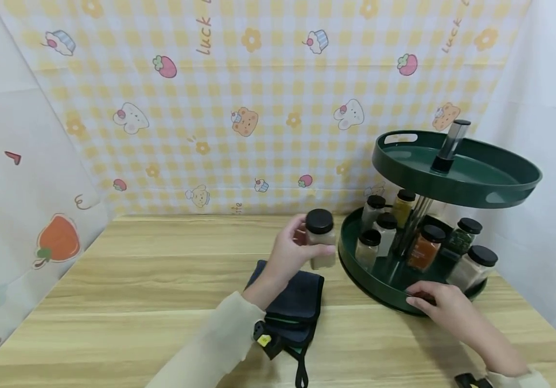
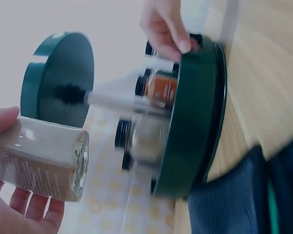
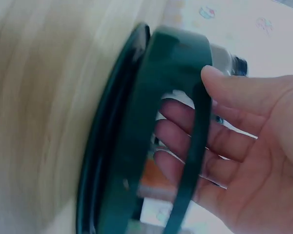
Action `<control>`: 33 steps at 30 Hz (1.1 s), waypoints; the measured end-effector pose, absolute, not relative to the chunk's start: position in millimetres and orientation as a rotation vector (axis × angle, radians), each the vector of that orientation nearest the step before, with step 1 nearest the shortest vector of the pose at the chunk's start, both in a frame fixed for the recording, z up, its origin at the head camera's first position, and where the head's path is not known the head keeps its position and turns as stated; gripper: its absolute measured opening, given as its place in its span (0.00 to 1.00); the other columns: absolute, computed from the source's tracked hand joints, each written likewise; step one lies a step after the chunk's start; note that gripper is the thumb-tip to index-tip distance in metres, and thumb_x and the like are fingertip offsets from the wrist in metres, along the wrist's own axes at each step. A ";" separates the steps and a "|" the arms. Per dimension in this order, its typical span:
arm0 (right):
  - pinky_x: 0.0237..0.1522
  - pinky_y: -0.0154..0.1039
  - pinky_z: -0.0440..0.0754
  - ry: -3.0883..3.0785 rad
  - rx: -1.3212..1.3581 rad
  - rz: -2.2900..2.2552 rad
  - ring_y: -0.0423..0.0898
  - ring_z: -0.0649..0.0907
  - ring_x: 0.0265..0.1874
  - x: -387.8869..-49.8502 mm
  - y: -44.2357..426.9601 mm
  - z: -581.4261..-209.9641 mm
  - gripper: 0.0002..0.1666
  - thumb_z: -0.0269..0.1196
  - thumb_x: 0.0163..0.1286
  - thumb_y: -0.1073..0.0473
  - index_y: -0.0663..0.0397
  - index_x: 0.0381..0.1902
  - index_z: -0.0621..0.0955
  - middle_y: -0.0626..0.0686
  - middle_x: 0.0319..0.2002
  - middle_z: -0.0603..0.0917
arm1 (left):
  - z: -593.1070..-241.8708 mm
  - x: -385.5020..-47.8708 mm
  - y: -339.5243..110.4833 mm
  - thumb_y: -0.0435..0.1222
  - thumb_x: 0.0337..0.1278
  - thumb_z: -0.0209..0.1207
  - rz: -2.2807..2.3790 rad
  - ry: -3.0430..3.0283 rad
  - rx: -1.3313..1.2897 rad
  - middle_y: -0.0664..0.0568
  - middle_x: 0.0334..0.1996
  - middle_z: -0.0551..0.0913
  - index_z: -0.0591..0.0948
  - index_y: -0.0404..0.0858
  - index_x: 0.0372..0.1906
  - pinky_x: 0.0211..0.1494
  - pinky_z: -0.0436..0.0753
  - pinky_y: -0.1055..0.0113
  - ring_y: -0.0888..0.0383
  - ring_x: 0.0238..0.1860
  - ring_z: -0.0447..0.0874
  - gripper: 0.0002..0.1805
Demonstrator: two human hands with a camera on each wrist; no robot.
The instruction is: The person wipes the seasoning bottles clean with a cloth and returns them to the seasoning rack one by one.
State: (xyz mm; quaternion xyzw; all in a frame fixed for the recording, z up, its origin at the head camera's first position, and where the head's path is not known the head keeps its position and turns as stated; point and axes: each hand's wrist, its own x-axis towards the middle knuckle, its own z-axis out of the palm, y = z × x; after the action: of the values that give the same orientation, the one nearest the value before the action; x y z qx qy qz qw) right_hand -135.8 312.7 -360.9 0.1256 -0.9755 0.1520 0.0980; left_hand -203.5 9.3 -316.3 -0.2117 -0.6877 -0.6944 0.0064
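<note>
My left hand (image 1: 291, 249) grips a clear spice jar (image 1: 323, 253) with a black lid and pale powder inside, raised left of the lower tray. In the left wrist view the jar (image 2: 44, 156) shows its glass base, with fingers and thumb round its sides. My right hand (image 1: 440, 302) holds the front rim of the lower tray (image 1: 379, 283) of a dark green two-tier rack. Seen from the right wrist, the fingers (image 3: 178, 139) curl behind the rim at its handle slot, with the thumb over the edge.
Several black-lidded jars stand on the lower tray, among them an orange-filled jar (image 1: 423, 253) and a jar of green flakes (image 1: 461, 240). The upper tray (image 1: 481, 167) overhangs them on a central post (image 1: 416, 221). Dark folded cloths (image 1: 297, 296) lie beneath my left forearm on the wooden table (image 1: 161, 280).
</note>
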 end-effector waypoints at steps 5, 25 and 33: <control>0.28 0.37 0.78 -2.881 0.334 0.384 0.43 0.82 0.29 -129.7 333.5 -356.8 0.04 0.67 0.56 0.62 0.50 0.31 0.83 0.47 0.30 0.85 | -306.3 -202.1 48.8 0.32 0.43 0.69 -2.187 -2.134 -0.832 0.54 0.36 0.75 0.77 0.43 0.50 0.36 0.71 0.70 0.61 0.31 0.70 0.24; 0.23 0.31 0.72 -2.794 0.372 0.440 0.31 0.72 0.22 -130.6 326.5 -361.3 0.10 0.66 0.54 0.70 0.48 0.25 0.81 0.43 0.24 0.82 | -320.8 -206.7 150.1 0.39 0.40 0.72 -2.131 -2.481 -0.690 0.61 0.35 0.75 0.74 0.47 0.55 0.36 0.73 0.72 0.66 0.34 0.70 0.31; 0.24 0.32 0.73 -2.825 0.326 0.464 0.33 0.74 0.23 -127.8 324.5 -361.2 0.10 0.66 0.54 0.70 0.48 0.25 0.81 0.44 0.24 0.82 | -340.0 -209.9 170.8 0.37 0.40 0.72 -2.113 -2.540 -0.601 0.61 0.30 0.72 0.75 0.45 0.53 0.34 0.70 0.71 0.65 0.31 0.67 0.29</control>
State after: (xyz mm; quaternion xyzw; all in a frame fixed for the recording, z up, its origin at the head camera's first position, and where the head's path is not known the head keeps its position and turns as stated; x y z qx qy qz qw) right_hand -127.8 324.5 -361.2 0.1123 -0.9721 0.1598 0.1297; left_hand -209.9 170.8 -340.0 -0.1780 -0.7519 -0.6255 -0.1084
